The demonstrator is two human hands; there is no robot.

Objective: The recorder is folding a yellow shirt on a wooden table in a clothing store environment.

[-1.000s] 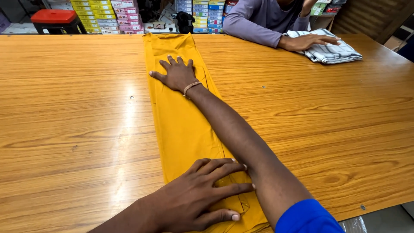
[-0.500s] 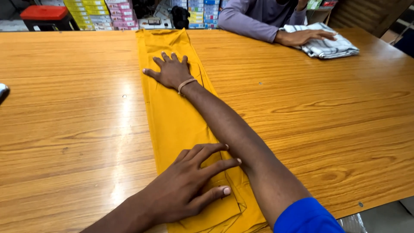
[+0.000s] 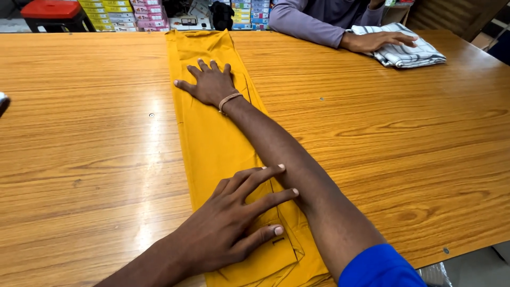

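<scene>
A pair of mustard-yellow trousers [image 3: 212,138] lies folded lengthwise in a long strip across the wooden table [image 3: 95,133]. My right hand [image 3: 209,82] rests flat on the far part of the cloth, fingers spread, a thin band on its wrist. My right forearm stretches along the strip. My left hand [image 3: 231,223] presses flat on the near end, by the waistband and a back pocket, fingers apart.
Across the table another person in a grey-purple sleeve rests a hand [image 3: 377,40] on a folded white checked cloth [image 3: 406,50]. Stacks of coloured boxes [image 3: 127,13] and a red stool [image 3: 50,10] stand behind the table. A dark object [image 3: 2,103] pokes in at the left edge.
My left hand has slid a little farther up the trousers from the near end. My right hand stays flat on the far part. The view has shifted slightly.
</scene>
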